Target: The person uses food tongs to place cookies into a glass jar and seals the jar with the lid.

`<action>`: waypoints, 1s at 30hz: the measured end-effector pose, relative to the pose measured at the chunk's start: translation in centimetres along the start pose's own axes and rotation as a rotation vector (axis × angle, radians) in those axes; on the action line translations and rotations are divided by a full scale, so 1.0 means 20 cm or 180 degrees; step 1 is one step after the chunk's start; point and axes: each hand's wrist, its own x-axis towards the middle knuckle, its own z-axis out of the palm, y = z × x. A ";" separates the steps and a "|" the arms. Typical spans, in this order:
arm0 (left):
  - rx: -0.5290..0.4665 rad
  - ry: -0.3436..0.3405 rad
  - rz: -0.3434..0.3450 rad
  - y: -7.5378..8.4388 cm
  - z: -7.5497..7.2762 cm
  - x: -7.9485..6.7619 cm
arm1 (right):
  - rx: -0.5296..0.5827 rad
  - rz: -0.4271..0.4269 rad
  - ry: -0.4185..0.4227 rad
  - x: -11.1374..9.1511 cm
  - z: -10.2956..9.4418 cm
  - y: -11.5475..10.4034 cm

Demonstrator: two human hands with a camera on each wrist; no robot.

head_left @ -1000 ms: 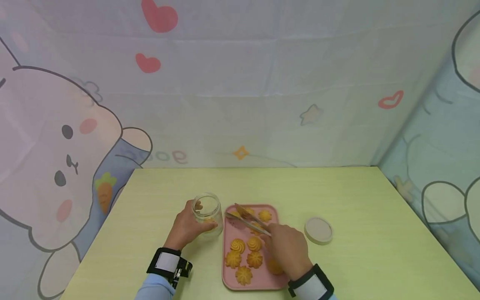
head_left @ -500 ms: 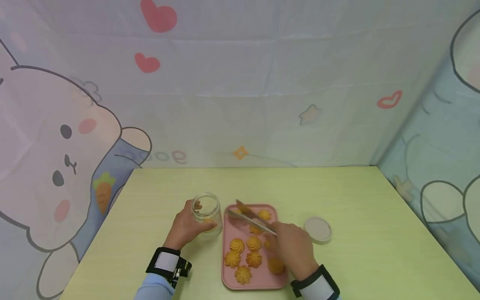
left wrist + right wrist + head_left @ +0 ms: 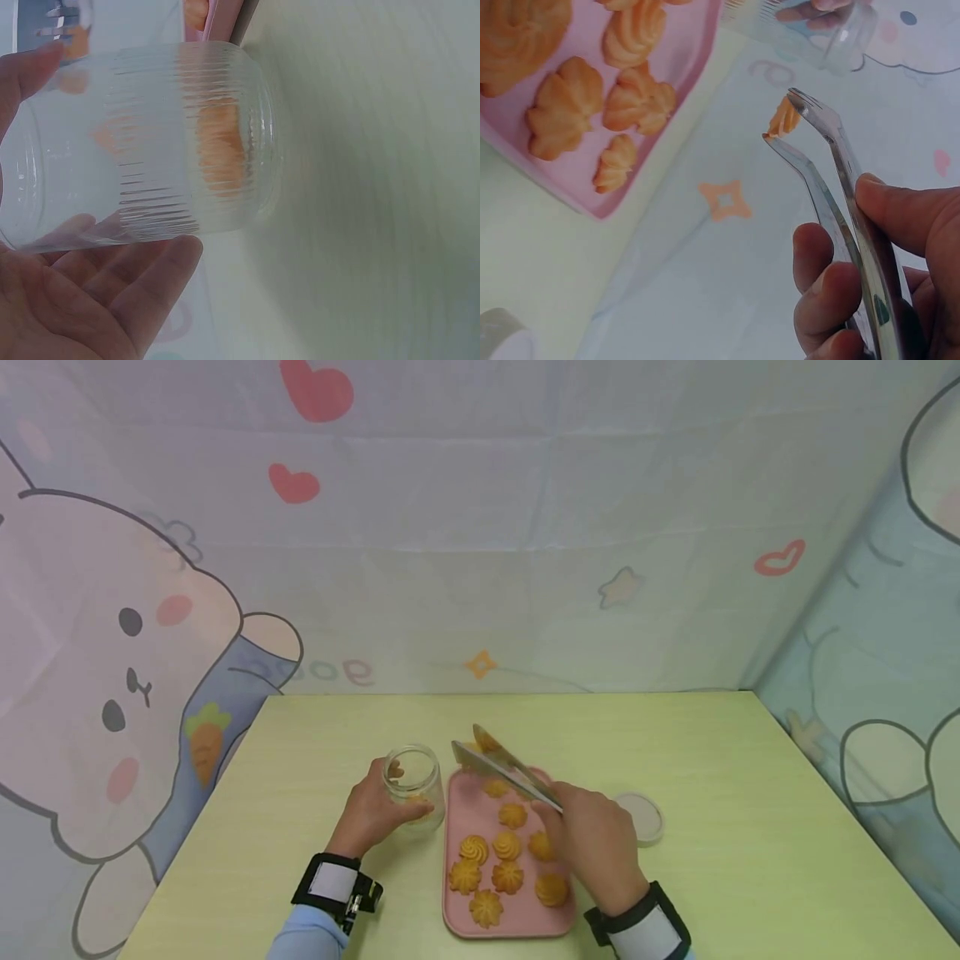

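Note:
My left hand (image 3: 381,808) grips a clear ribbed glass jar (image 3: 157,150) standing on the table left of the pink tray, its mouth uncovered. Through the glass, a golden cookie (image 3: 221,146) shows at the bottom. In my right hand (image 3: 592,839) are metal tongs (image 3: 847,202), held between thumb and fingers. The tong tips pinch a small piped cookie (image 3: 784,117), raised above the far end of the pink tray (image 3: 459,918). Several piped cookies (image 3: 507,877) lie on the tray below.
A round whitish lid (image 3: 647,818) lies on the table right of the tray, partly behind my right hand. The pale yellow table (image 3: 750,827) ends at a printed cloth backdrop (image 3: 480,527).
The tongs have closed on a cookie at the tray's far end and lifted it up and away from me. My left hand and the jar have stayed put.

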 end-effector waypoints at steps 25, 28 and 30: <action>-0.0021 -0.0028 0.0003 0.00 0.01 0.00 | 0.0119 -0.0571 0.0241 0.02 -0.07 -0.23; -0.0037 -0.0021 0.0010 0.00 0.01 0.00 | 0.0092 -0.0616 0.0206 0.02 -0.07 -0.24; -0.0049 -0.0023 0.0014 0.00 0.01 0.00 | 0.0084 -0.0639 0.0185 0.02 -0.07 -0.24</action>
